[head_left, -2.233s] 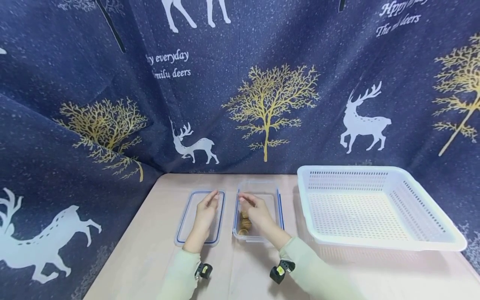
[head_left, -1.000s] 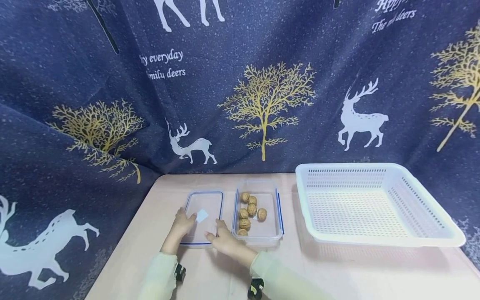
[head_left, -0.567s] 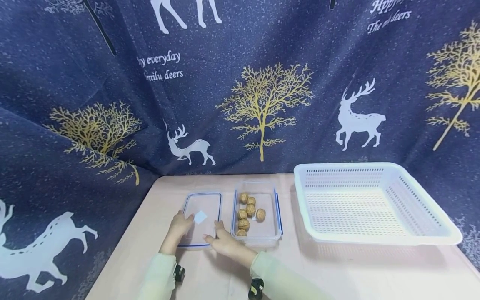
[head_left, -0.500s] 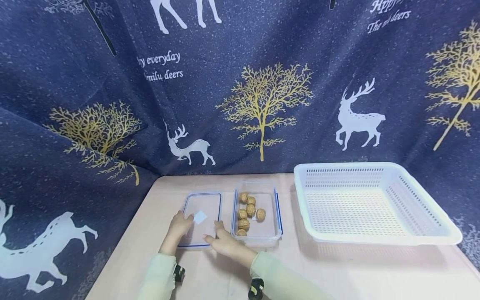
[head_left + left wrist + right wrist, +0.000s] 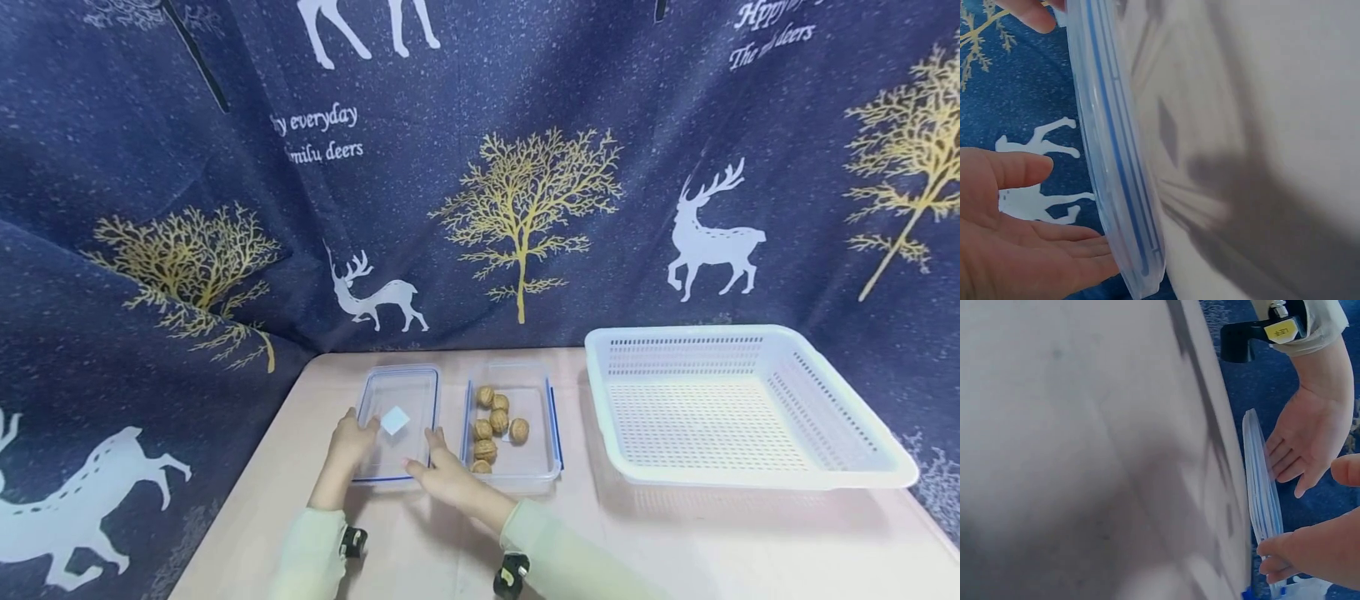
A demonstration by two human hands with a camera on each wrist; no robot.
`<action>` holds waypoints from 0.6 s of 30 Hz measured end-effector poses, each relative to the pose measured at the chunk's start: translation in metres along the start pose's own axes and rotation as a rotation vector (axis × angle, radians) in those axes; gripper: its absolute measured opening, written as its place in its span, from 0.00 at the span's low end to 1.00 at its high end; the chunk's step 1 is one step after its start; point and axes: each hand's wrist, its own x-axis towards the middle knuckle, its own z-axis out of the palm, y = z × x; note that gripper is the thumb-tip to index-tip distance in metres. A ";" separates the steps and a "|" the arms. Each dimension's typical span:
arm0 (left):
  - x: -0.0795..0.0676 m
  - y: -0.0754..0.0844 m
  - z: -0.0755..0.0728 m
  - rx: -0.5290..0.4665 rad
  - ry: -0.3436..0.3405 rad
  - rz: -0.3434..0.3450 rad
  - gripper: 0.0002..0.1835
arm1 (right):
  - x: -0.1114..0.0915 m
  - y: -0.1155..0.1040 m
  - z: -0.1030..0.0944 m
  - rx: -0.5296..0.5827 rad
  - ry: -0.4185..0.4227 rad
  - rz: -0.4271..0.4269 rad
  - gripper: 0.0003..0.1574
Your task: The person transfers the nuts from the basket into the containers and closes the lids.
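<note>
A clear rectangular lid (image 5: 401,454) with a blue seal and a pale square sticker hangs level just over the table, between my two hands. In the left wrist view, the straight fingers of my left hand (image 5: 348,442) touch the lid's left edge; the thumb stands apart from it. My right hand (image 5: 446,479) supports the opposite edge with its fingers, and in the right wrist view its thumb is raised off the lid. To the right stands a clear plastic food container (image 5: 534,481) without its cover, with several walnuts (image 5: 519,431) inside, mostly along its left side.
A white perforated plastic basket (image 5: 611,450) sits at the right of the pale table (image 5: 465,550). Behind the table hangs a dark blue cloth (image 5: 480,100) printed with deer and trees.
Both hands came over from beside the container to the lid's two sides. Since half a second ago the lid has risen off the table. The walnuts have stayed put.
</note>
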 end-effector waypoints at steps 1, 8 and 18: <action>0.000 0.002 -0.001 -0.013 0.010 0.003 0.36 | 0.000 -0.002 -0.001 0.006 0.004 -0.005 0.49; -0.003 0.015 -0.007 -0.102 0.076 0.026 0.36 | -0.001 -0.015 -0.011 0.011 0.043 -0.039 0.48; -0.009 0.039 -0.008 -0.335 0.046 -0.026 0.37 | -0.002 -0.023 -0.033 0.013 0.109 -0.077 0.47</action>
